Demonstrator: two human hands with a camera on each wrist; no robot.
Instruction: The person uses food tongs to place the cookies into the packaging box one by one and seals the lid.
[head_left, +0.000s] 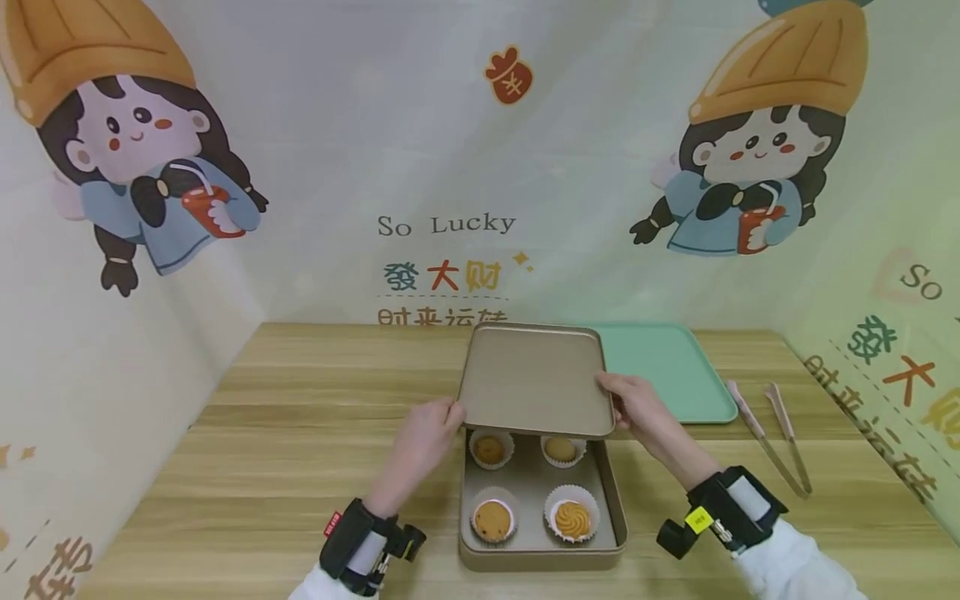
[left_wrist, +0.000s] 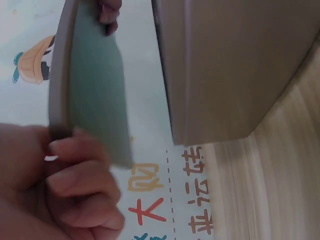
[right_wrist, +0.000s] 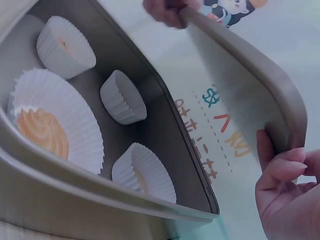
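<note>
My left hand [head_left: 423, 437] and right hand [head_left: 641, 408] grip opposite edges of a flat gold-brown lid [head_left: 536, 379]. The lid is raised and tilted over the back of a matching rectangular baking pan [head_left: 543, 560]. In the pan, several cookies sit in white paper cups, among them a swirled cookie [head_left: 572, 520] at front right and a round speckled cookie [head_left: 494, 522] at front left. The lid partly covers the back of the pan in the head view. Seen from the left wrist, the curled left fingers [left_wrist: 85, 177] pinch the lid's rim [left_wrist: 60, 85].
Behind the lid to the right lies a mint-green tray [head_left: 667, 375], partly hidden. Tongs [head_left: 780, 442] with pale handles lie spread beside it on the wood-grain table [head_left: 315, 417]. A printed cloth [head_left: 360, 125] with cartoon figures hangs around the back and sides.
</note>
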